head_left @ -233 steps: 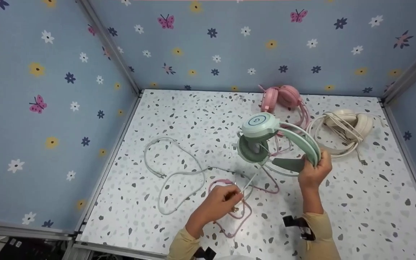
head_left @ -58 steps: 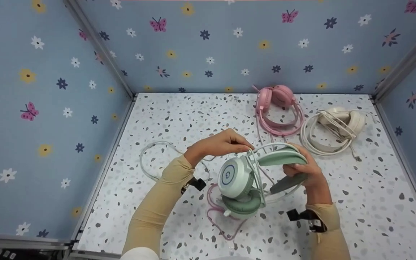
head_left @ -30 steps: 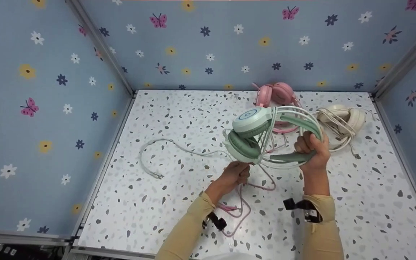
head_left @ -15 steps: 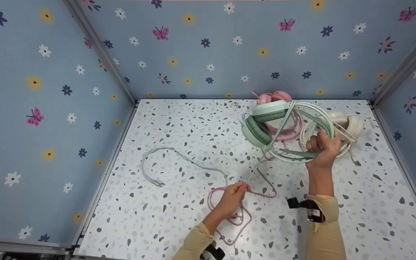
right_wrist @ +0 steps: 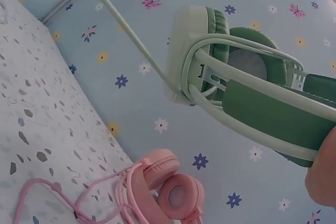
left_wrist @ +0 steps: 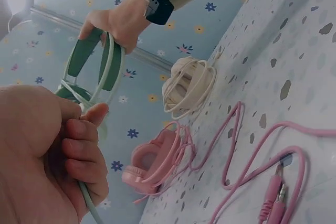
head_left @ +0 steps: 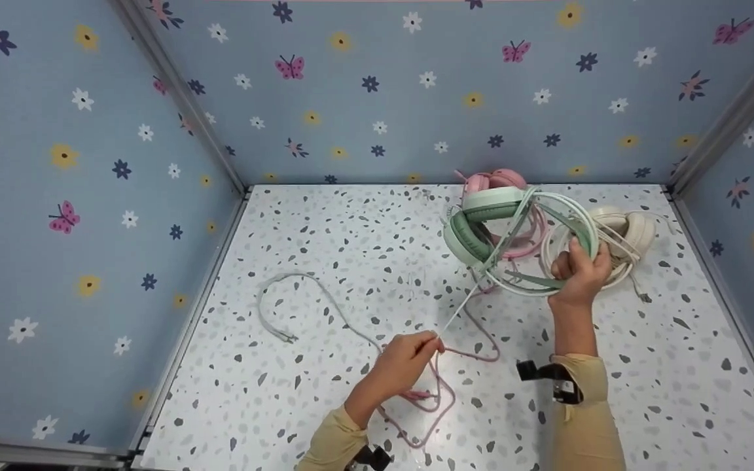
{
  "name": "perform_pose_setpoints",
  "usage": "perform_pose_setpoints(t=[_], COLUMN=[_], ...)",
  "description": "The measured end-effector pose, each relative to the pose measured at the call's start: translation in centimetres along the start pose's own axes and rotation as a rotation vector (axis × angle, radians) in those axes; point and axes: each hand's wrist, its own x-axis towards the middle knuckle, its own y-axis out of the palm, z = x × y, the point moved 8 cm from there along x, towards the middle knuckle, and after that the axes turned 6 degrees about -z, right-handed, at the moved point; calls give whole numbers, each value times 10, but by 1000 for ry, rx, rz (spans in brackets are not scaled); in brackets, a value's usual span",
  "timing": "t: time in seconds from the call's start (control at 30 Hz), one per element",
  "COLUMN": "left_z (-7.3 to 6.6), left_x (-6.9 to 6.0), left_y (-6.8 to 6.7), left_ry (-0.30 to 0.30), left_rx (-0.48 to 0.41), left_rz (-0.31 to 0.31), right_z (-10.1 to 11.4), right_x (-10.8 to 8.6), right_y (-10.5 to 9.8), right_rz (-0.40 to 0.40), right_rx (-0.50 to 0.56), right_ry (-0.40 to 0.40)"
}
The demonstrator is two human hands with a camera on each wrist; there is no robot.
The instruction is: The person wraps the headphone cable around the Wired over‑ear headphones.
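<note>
My right hand (head_left: pixel 582 271) grips the headband of the pale green headphones (head_left: pixel 493 204), holding them above the table. Strands of their cable wrap across the band and earcups, as the right wrist view also shows. From the earcups a taut stretch of pale green cable (head_left: pixel 461 306) runs down to my left hand (head_left: pixel 400 362), whose curled fingers hold it. Beyond that hand, the cable's loose end (head_left: pixel 318 281) curves over the table at left, with its plugs (head_left: pixel 288 337) lying there. In the left wrist view, the cable (left_wrist: pixel 88 200) emerges below the curled fingers.
Pink headphones (head_left: pixel 508 178) sit at the back, partly behind the green pair. Their pink cable (head_left: pixel 496 347) snakes forward under my left hand, with pink plugs (left_wrist: pixel 273 198). Cream headphones (head_left: pixel 639 232) with wound cable lie right. Patterned panels (head_left: pixel 364 98) enclose the speckled table.
Cable strands have come to wrap around the green headphones. My left hand passed over them, then came back down toward me, pulling the cable taut. The loose cable on the table has shortened.
</note>
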Motion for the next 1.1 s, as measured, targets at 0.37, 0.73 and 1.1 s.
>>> perform_pose_setpoints(t=[0.37,0.73,1.1], left_z=[-56,-109,-149], left_x=[7,27,50], left_y=[-29,-84,-119], left_ry=[375,692,957], left_rx=[471,769,757], left_rz=[53,-60,-197], right_z=[-13,-32,-40], right_x=[-12,-31,-70], right_y=[-6,-4,33], right_rz=[24,151,514], right_rx=[-246,-393,-278], right_ry=[56,218,391])
